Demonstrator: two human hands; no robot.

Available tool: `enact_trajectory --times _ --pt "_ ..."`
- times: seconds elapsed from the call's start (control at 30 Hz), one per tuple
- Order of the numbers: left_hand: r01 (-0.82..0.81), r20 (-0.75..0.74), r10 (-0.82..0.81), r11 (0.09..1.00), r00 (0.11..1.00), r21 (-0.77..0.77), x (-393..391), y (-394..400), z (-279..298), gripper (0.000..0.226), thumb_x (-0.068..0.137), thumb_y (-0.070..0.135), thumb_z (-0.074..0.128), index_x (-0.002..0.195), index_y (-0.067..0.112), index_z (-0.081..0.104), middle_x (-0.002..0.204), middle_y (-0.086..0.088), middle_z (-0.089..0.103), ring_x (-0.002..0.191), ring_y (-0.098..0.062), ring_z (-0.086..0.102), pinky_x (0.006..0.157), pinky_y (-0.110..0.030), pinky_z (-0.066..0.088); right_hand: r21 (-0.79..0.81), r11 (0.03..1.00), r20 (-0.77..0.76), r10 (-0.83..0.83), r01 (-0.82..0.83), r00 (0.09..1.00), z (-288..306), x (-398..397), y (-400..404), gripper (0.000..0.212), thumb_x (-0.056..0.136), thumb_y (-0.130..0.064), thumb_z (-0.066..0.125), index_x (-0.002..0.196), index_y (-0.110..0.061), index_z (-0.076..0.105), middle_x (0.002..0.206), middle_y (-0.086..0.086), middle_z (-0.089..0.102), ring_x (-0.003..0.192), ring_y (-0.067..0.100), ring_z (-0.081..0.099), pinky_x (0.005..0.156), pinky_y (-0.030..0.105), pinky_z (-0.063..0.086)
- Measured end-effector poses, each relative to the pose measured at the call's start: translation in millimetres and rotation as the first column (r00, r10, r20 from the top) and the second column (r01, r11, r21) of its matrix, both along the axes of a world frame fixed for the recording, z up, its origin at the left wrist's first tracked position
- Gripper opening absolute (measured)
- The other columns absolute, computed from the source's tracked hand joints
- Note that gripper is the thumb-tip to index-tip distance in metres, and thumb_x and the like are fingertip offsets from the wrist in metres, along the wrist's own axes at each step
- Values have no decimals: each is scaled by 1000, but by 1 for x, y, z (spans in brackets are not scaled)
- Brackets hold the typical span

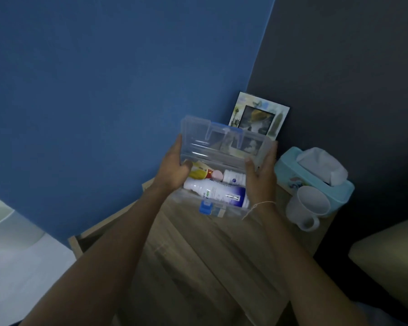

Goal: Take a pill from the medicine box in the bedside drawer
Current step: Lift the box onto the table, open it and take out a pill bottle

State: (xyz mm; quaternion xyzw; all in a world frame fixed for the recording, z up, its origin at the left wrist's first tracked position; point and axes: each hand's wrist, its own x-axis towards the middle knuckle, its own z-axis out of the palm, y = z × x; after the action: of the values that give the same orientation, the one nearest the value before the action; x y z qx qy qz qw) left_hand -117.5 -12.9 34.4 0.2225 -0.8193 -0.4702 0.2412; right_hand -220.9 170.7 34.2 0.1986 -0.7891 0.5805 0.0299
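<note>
A clear plastic medicine box (231, 209) with a blue latch rests on the wooden bedside table (198, 250). Its clear lid (212, 142) stands raised, held at both ends. My left hand (174, 168) grips the lid's left end, my right hand (260, 170) its right end. Inside lie a large white bottle with a blue label (219, 192), a small white pill bottle (233, 177), a yellow packet (198, 170) and a pink round item (216, 175). The drawer (97, 231) shows open at the left below the tabletop.
A picture frame (259, 114) leans against the dark wall behind the box. A teal tissue box (313, 177) and a white mug (309, 208) stand at the table's right. A blue wall is on the left, a bed edge at lower right.
</note>
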Motion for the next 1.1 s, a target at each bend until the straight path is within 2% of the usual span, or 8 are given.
enact_trajectory --times 0.1,0.3,0.63,0.73,0.8,0.93,1.03,1.1 --pt "36 170 -41 999 985 30 -7 -9 -8 71 94 18 49 152 22 10 158 -3 25 142 -20 30 115 -30 24 140 989 74 42 -52 996 -13 -3 -7 79 97 -31 48 152 -22 -8 162 1 13 143 14 24 106 14 17" --pt "49 263 -53 999 963 21 -22 -8 -24 60 100 23 38 152 17 10 162 4 2 148 -17 11 113 -22 8 195 977 197 46 -85 979 -29 -14 -8 72 97 -42 46 153 -22 4 159 2 24 142 20 28 106 22 19" --pt "112 342 -84 992 936 -63 -20 -4 -29 64 100 30 33 152 15 0 162 1 -9 149 -20 2 120 -36 8 220 967 272 65 -128 960 -28 -19 -6 74 96 -48 42 153 -22 2 160 4 21 142 22 30 114 29 18" --pt "96 293 -42 980 955 -176 -14 1 -25 64 99 29 38 152 14 6 162 -8 0 149 -24 0 121 -39 3 186 976 266 63 -115 962 -28 -8 5 63 95 -51 42 149 -30 18 149 3 42 130 24 48 109 48 39" --pt "76 219 -7 947 976 -311 -7 7 -22 58 98 23 43 150 13 20 160 -13 16 148 -27 11 121 -43 9 202 975 167 55 -88 984 -27 6 17 58 93 -54 41 146 -35 23 147 -3 44 125 17 51 103 47 46" --pt "100 120 -51 890 991 -445 -2 21 -15 38 94 14 50 132 9 52 135 -15 53 125 -32 47 106 -41 39 275 961 -1 33 -32 999 -47 48 50 71 88 -69 24 149 -35 10 159 -5 22 143 14 28 113 43 35" --pt "184 189 -106 867 976 -464 -8 27 -7 32 95 14 50 126 10 59 128 -14 59 117 -32 52 99 -42 43 349 935 -30 -61 68 998 -80 85 80 59 95 -58 21 147 -37 3 160 -1 20 146 15 21 115 40 27" --pt "269 266 -157 845 951 -462 -15 30 -2 31 94 13 52 123 10 61 125 -14 62 116 -33 54 98 -41 43 522 851 10 -72 57 997 -100 99 94 55 99 -45 25 145 -30 -3 161 3 15 148 18 16 119 40 21"
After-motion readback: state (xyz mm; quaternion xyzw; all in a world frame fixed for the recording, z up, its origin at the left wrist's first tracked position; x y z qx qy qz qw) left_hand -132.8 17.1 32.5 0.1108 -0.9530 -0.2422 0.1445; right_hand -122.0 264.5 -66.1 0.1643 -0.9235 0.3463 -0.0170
